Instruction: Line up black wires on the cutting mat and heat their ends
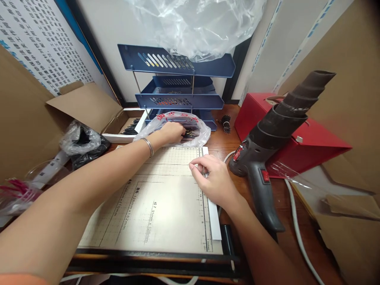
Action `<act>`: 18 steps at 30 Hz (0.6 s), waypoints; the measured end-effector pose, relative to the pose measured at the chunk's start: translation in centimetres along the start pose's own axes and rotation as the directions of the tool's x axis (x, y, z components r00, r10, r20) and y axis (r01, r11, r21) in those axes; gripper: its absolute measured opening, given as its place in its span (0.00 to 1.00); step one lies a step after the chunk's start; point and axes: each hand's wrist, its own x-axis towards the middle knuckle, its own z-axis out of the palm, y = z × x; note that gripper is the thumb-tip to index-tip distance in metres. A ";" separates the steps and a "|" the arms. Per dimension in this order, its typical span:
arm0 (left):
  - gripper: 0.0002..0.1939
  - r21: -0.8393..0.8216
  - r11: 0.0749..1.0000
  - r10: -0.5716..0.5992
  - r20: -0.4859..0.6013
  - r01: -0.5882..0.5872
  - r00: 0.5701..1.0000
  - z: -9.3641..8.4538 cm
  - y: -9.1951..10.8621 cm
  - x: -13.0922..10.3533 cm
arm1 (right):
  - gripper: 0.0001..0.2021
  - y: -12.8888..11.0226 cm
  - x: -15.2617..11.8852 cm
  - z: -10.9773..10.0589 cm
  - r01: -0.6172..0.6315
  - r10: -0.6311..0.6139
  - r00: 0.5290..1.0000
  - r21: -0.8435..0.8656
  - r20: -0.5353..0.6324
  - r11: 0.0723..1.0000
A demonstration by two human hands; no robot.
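My left hand (173, 132), a metal bracelet on its wrist, reaches into a clear plastic bag (203, 136) with red print. Its fingers are curled down at a bunch of thin dark wire-like pieces (191, 134) in the bag; what they grip is hidden. Over the right edge of a cream paper-cutter board (172, 213), marked with a grid and sizes, is my right hand (215, 180). Its thumb and forefinger meet in a pinch, and anything between them is too small to make out. A white strip (214, 221) lies along the board's right edge, partly under this hand.
A grey heat gun (261, 158) stands nozzle-up at right, before a red box (314, 146). Blue tiered trays (178, 102) stand behind the bag. At left are an open carton (89, 105) and a black plastic bag (92, 152). A white cable (297, 225) crosses the wooden table.
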 end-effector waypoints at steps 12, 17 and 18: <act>0.16 0.025 1.000 0.007 0.023 -0.007 1.000 0.0 0.8 1.5 | 0.08 0.1 0.0 -0.2 -0.011 0.011 1.000 -0.023 0.005 1.000; 0.18 -0.016 1.000 -0.026 0.000 0.026 1.000 0.3 0.2 0.2 | 0.09 -1.0 0.3 -0.7 -0.030 0.031 0.999 0.044 -0.034 0.999; 0.18 -0.026 0.999 -0.032 -0.005 0.032 0.999 0.3 0.1 -0.1 | 0.11 -1.8 -0.3 -0.8 -0.052 0.054 0.998 0.070 -0.032 0.996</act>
